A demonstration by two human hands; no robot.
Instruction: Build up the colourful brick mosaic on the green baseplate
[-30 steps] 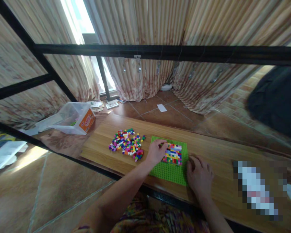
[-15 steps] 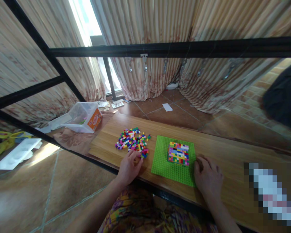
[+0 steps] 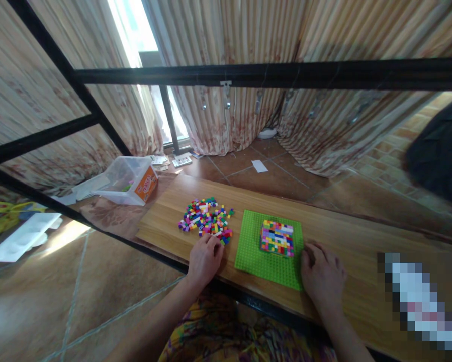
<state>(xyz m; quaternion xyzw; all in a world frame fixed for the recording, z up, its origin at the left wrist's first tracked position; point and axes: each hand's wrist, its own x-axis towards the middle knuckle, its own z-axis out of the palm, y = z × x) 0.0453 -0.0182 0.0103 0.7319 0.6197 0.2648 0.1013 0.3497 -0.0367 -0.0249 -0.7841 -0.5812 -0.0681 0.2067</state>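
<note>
My left hand is closed at the near edge of a heap of small colourful building bricks. Its fingertips point down among the closest bricks, and whatever they pinch is hidden. On a green studded baseplate sits a low, roughly square block of multicoloured bricks. Beside the baseplate's right edge rests my right hand, its fingers curled and its thumb against the edge. I cannot make out whether anything is inside those fingers.
The wooden tabletop carries all of this. A clear plastic box with an orange label stands beyond its left end. A black metal bar crosses above the far side, before striped curtains. A white sheet lies on the tiled floor.
My left hand has shifted slightly to the right along the heap's near edge, its fingers curling in more. My right hand, the baseplate and the brick block stay put.
</note>
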